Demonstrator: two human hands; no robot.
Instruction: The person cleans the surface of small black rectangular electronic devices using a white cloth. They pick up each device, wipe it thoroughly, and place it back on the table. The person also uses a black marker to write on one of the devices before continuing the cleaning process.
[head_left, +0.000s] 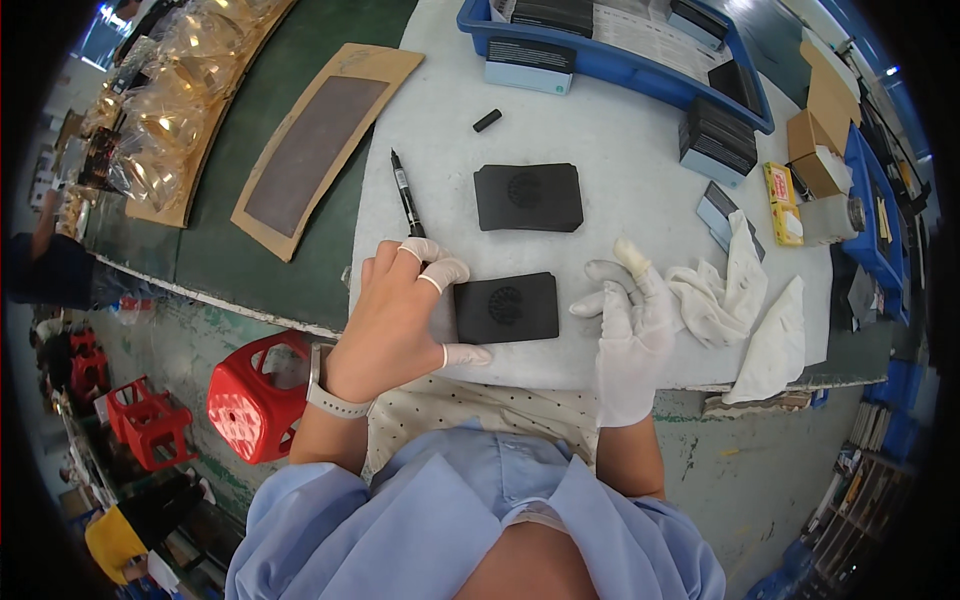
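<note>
My left hand (405, 315) wears white finger cots and grips a black marker pen (407, 195) that points away from me. It rests against the left edge of a flat black rectangular plate (506, 308) with a round vent pattern. My right hand (630, 320), in a white glove, lies spread on the white table (600, 150) just right of that plate and holds nothing. A second, similar black plate (528, 197) lies farther back. The pen's black cap (487, 120) lies beyond it.
White cloths (735, 295) are bunched right of my right hand. A blue tray (620, 50) with black parts stands at the back, a stack of black plates (718, 140) and small boxes to the right. Cardboard sheet (315, 140) lies left; red stools (255, 395) stand below.
</note>
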